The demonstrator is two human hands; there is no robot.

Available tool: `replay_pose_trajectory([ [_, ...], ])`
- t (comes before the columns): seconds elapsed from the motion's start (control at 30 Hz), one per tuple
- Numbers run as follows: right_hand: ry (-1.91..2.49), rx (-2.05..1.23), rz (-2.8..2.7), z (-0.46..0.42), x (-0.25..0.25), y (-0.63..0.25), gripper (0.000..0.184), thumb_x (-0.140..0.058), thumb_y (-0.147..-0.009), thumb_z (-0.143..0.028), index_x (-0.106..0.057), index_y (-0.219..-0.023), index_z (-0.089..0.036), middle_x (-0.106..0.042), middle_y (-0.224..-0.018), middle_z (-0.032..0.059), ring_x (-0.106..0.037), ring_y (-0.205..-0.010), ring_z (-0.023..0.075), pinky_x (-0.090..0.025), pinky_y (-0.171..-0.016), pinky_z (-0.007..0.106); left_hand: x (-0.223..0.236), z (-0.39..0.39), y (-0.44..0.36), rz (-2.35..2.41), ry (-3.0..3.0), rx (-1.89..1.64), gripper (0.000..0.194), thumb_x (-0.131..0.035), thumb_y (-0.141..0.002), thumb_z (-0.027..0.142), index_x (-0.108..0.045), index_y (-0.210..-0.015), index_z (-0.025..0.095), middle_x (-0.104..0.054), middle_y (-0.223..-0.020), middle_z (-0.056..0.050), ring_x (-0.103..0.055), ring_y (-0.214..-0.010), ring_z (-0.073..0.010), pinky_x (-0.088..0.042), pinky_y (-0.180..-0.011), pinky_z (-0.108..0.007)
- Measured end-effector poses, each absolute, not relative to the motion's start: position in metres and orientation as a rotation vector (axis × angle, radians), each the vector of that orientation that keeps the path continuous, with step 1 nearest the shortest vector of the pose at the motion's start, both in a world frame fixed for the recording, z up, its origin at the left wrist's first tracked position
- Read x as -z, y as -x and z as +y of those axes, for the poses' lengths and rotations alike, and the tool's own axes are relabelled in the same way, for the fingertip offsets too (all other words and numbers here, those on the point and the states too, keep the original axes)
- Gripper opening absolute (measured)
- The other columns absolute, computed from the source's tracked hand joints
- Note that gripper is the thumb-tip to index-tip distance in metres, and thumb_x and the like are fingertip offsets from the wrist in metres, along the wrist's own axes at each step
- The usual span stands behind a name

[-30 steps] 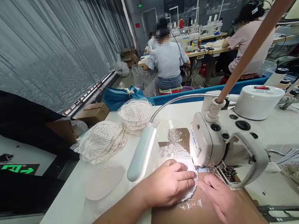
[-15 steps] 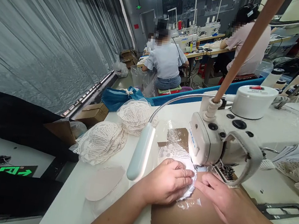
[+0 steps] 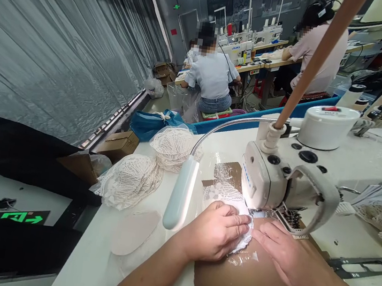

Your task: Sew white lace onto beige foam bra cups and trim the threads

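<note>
A white lace cup piece (image 3: 223,196) lies at the sewing machine's needle area, its scalloped edge curving towards me. My left hand (image 3: 219,232) presses on it with bent fingers held together, covering much of it. At the near right edge, the fingertips of my right hand (image 3: 277,247) are closed together against the lace border. What lies under those fingertips is hidden. Just behind both hands is the head of the sewing machine (image 3: 260,176); its needle and presser foot are mostly out of sight. Below the hands is a brown board (image 3: 228,285) with shiny clear tape.
A lamp (image 3: 181,193) on a bendy neck stands left of the machine. Two stacks of lace pieces (image 3: 131,179) and a beige oval pad (image 3: 135,232) lie further left. A dark slotted metal plate (image 3: 363,268) is at right. Co-workers (image 3: 210,77) sit at machines beyond.
The camera view shifts slightly. Both hands keep nearly the same place on the lace cup piece; my right hand's fingers look a little flatter and straighter than before.
</note>
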State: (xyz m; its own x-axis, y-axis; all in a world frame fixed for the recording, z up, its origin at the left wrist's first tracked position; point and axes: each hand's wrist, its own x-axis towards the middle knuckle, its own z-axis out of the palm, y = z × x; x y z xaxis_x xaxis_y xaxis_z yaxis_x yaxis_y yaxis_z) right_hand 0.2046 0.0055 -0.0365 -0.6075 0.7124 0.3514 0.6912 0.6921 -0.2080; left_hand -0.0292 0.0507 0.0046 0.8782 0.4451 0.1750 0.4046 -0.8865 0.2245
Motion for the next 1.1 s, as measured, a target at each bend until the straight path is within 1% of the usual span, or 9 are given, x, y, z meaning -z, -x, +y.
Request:
replay_pose_trajectory([
  [0.13, 1.094, -0.025, -2.475, 0.003, 0.042, -0.207, 0.048, -0.036, -0.079, 0.000, -0.065, -0.114, -0.015, -0.066, -0.095, 0.0115, -0.058, -0.086, 0.0241, -0.046, -0.064, 0.032, -0.008, 0.046, 0.026, 0.692, -2.896, -0.285, 0.035, -0.041, -0.099, 0.032, -0.058, -0.126, 0.016, -0.060, -0.133, -0.008, -0.054, -0.107, -0.0225, -0.041, -0.091, -0.038],
  [0.3, 1.150, 0.043, -2.468, 0.003, 0.037, -0.206, 0.048, -0.036, -0.079, -0.001, -0.066, -0.112, -0.018, -0.067, -0.089, 0.0093, -0.059, -0.070, 0.0211, -0.037, -0.049, 0.029, -0.009, 0.042, 0.024, 0.743, -2.892, -0.270, 0.036, -0.044, -0.097, 0.036, -0.058, -0.124, 0.017, -0.060, -0.133, -0.008, -0.053, -0.104, -0.0228, -0.041, -0.089, -0.039],
  [0.5, 1.284, 0.145, -2.504, 0.007, 0.026, -0.203, 0.052, -0.037, -0.074, 0.000, -0.065, -0.114, -0.019, -0.072, -0.099, 0.0095, -0.061, -0.053, 0.0165, -0.039, -0.042, 0.027, -0.007, 0.041, 0.020, 0.816, -2.836, -0.318, 0.035, -0.044, -0.097, 0.035, -0.059, -0.121, 0.017, -0.061, -0.131, -0.008, -0.052, -0.101, -0.0242, -0.041, -0.087, -0.039],
  [0.6, 1.349, 0.197, -2.490, 0.009, 0.029, -0.204, 0.053, -0.040, -0.074, -0.002, -0.065, -0.117, -0.022, -0.073, -0.100, 0.0098, -0.069, -0.068, 0.0201, -0.050, -0.051, 0.027, -0.006, 0.041, 0.019, 0.832, -2.840, -0.335, 0.036, -0.043, -0.097, 0.036, -0.059, -0.122, 0.015, -0.061, -0.130, -0.009, -0.052, -0.101, -0.0251, -0.042, -0.086, -0.040],
  [0.67, 1.384, 0.213, -2.475, 0.010, 0.034, -0.204, 0.052, -0.041, -0.075, -0.004, -0.065, -0.116, -0.024, -0.074, -0.100, 0.0089, -0.071, -0.076, 0.0215, -0.054, -0.054, 0.027, -0.006, 0.042, 0.020, 0.834, -2.845, -0.343, 0.037, -0.044, -0.096, 0.036, -0.058, -0.123, 0.015, -0.061, -0.130, -0.010, -0.052, -0.102, -0.0254, -0.042, -0.086, -0.041],
  [0.77, 1.430, 0.254, -2.459, 0.009, 0.043, -0.206, 0.051, -0.041, -0.078, -0.006, -0.066, -0.118, -0.026, -0.074, -0.101, 0.0095, -0.071, -0.074, 0.0225, -0.050, -0.045, 0.026, -0.004, 0.043, 0.021, 0.837, -2.851, -0.361, 0.037, -0.045, -0.095, 0.035, -0.058, -0.123, 0.015, -0.061, -0.129, -0.009, -0.052, -0.103, -0.0251, -0.043, -0.087, -0.041],
  [0.83, 1.441, 0.240, -2.442, 0.007, 0.046, -0.207, 0.053, -0.039, -0.080, -0.005, -0.064, -0.122, -0.027, -0.072, -0.106, 0.0107, -0.071, -0.078, 0.0232, -0.048, -0.044, 0.026, -0.003, 0.045, 0.023, 0.828, -2.847, -0.376, 0.035, -0.046, -0.095, 0.035, -0.060, -0.120, 0.016, -0.061, -0.129, -0.009, -0.053, -0.103, -0.0246, -0.043, -0.087, -0.040],
  [0.97, 1.344, 0.021, -2.450, 0.003, 0.042, -0.210, 0.054, -0.036, -0.085, -0.004, -0.060, -0.126, -0.029, -0.065, -0.122, 0.0099, -0.069, -0.086, 0.0215, -0.053, -0.056, 0.028, -0.004, 0.047, 0.027, 0.771, -2.824, -0.404, 0.030, -0.048, -0.094, 0.033, -0.063, -0.113, 0.016, -0.063, -0.124, -0.009, -0.054, -0.104, -0.0239, -0.044, -0.088, -0.039],
  [1.1, 1.238, -0.137, -2.461, 0.003, 0.034, -0.211, 0.047, -0.034, -0.088, -0.007, -0.063, -0.120, -0.026, -0.066, -0.119, 0.0097, -0.068, -0.092, 0.0233, -0.057, -0.066, 0.033, -0.007, 0.047, 0.026, 0.710, -2.816, -0.422, 0.028, -0.047, -0.095, 0.032, -0.063, -0.112, 0.017, -0.066, -0.111, -0.011, -0.056, -0.099, -0.0227, -0.043, -0.087, -0.038],
])
